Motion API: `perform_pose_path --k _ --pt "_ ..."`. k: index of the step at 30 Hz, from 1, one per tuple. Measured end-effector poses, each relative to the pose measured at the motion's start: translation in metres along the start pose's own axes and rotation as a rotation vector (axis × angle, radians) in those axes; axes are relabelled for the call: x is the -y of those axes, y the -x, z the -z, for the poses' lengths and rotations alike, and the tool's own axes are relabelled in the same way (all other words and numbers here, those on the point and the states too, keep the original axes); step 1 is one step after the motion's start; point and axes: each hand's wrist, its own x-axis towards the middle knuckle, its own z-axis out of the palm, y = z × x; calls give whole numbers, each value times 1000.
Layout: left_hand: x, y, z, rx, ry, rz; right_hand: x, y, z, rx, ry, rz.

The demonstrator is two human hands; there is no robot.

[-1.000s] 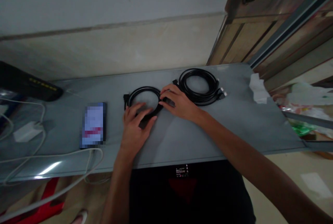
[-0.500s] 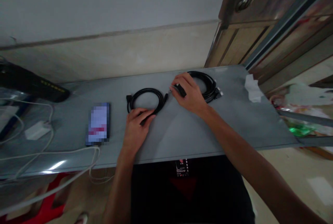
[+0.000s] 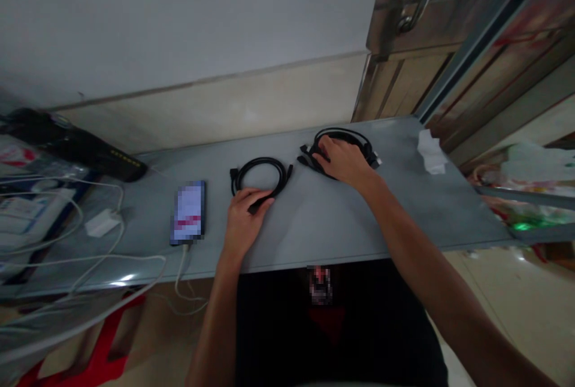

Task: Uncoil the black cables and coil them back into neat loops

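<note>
A coiled black cable [image 3: 282,178] lies on the grey table with its two plug ends sticking out at the left and right. My left hand [image 3: 246,217] is closed on the near side of this coil, thumb and fingers pinching the strands. Farther right and back, a second bundle of black cable [image 3: 344,132] rests in a coil with several connectors showing at its sides. My right hand [image 3: 342,161] lies over this bundle, fingers curled down onto it; the fingertips are partly hidden among the strands.
A phone [image 3: 188,213] with a white charging cord lies at left, near a white adapter [image 3: 103,223]. A black cylindrical object [image 3: 99,150] rests at the back left. Crumpled white paper [image 3: 432,152] lies at the right end. A wall stands behind the table [image 3: 314,237].
My right hand has moved from beside the right bundle, where it held a cable end, onto the bundle itself. My left hand stays on its coil. The camera view has shifted slightly.
</note>
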Motion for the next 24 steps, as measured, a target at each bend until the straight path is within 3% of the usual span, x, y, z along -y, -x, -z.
perform_pose_path --k 8,11,15,20,24 --pt "-3 0 1 -1 16 11 -4 -1 4 55 116 -126" --pt "-3 0 1 -7 23 3 -3 0 7 20 126 -137" --pt "-1 0 1 4 37 2 -2 -2 9 -120 119 -233" --pt "2 0 0 7 43 8 -14 -4 14 -401 -53 -397" --pt "4 0 -2 3 46 -11 -17 2 34 -663 -309 -361"
